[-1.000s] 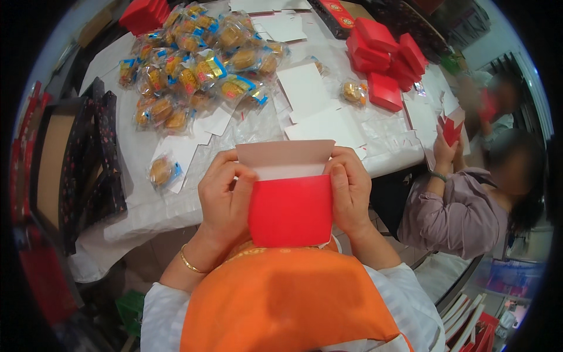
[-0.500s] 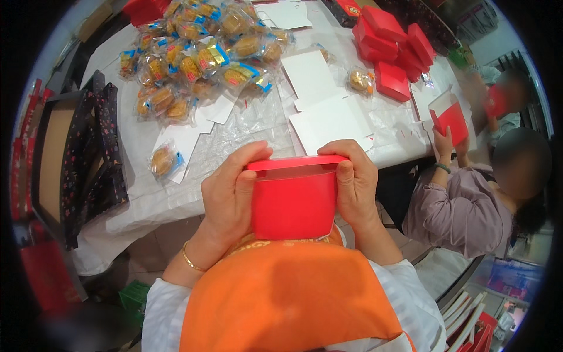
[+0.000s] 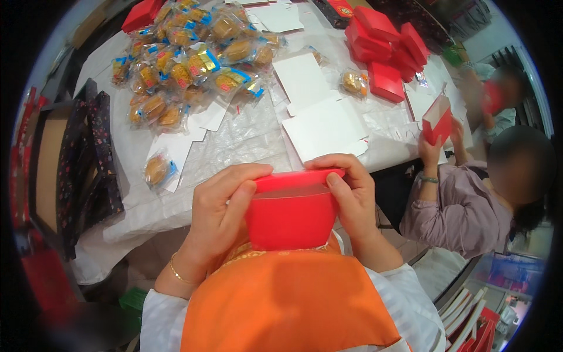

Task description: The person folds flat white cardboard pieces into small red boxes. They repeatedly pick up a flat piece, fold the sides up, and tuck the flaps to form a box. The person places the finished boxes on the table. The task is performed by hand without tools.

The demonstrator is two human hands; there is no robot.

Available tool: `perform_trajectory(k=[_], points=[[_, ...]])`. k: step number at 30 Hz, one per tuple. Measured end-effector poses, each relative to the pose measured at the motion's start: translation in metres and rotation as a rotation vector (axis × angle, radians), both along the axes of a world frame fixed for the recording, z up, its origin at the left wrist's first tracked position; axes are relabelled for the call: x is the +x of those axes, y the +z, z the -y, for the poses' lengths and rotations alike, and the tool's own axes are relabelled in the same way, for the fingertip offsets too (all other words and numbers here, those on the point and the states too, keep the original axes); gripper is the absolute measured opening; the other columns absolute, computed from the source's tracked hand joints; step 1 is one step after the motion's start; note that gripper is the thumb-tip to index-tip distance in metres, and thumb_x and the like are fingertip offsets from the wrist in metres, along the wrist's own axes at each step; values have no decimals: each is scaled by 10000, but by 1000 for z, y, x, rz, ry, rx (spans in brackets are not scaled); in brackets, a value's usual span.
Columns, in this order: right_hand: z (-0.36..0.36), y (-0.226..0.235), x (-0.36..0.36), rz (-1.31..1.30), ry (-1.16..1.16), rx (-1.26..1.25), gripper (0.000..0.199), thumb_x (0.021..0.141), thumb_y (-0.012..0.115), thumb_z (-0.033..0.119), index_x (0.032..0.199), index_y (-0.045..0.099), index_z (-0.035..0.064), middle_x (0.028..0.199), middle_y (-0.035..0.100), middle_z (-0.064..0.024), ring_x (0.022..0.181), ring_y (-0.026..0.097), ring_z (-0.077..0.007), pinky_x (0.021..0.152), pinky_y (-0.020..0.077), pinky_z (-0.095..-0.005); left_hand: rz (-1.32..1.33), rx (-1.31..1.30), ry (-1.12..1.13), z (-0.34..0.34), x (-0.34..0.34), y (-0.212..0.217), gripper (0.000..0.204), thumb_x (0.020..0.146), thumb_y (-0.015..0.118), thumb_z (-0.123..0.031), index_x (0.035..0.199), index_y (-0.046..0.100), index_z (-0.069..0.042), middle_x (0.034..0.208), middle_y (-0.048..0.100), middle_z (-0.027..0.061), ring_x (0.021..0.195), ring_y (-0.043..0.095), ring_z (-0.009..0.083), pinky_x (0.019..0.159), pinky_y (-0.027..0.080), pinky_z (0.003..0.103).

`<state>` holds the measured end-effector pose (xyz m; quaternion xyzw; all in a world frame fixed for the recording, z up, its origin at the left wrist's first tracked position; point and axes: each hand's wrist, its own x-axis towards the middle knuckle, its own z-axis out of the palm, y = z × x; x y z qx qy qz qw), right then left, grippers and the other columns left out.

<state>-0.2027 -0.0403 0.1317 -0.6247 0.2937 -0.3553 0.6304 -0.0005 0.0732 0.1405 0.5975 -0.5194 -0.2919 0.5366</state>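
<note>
White sheeting covers the table (image 3: 252,132), and its near edge runs just beyond the person's hands. Off that edge, before the middle of the table, a red box (image 3: 292,223) is held up in front of an orange apron (image 3: 287,305). Its lid flap (image 3: 296,179) leans over the opening, with a narrow gap left along the front wall.

The left hand (image 3: 221,202) pinches the flap's left end, thumb in front and fingers stretched behind. The right hand (image 3: 356,202) clasps the opposite end, its thumb at the upper corner and its fingers curled over the flap.

Toward the table's far left corner spreads a heap of wrapped pastries (image 3: 187,67); a single pastry (image 3: 156,170) lies apart, nearer the left edge. White card sheets (image 3: 321,129) lie flat across the middle. Toward the far right corner, closed red boxes (image 3: 378,44) are piled up, with another wrapped pastry (image 3: 353,83) just beside them. By the right edge, a co-worker (image 3: 457,205) holds an open red carton (image 3: 437,120). Beyond the left edge stands a dark patterned case (image 3: 73,167).
</note>
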Motion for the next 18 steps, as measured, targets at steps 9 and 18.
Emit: perform_trajectory(k=[9,18], points=[[-7,-41,-8,-74,-6,-263,312,1068,431,170,1107,654,-44,1203,667,-176,1113,627,-236,998,470,-353,-68,-50,-32,2,-11,-50,244,1007,534,-110,1171,672,8,1238,663,191,1146,645,315,987,493,362],[-2,-48,-19,-117,-18,-509,322,1058,471,215,1088,694,-15,1165,683,-215,1045,674,-292,916,521,-374,-149,-58,-70,6,-21,-62,371,1073,495,-358,1216,619,-39,1387,578,188,1265,552,279,1058,418,370]])
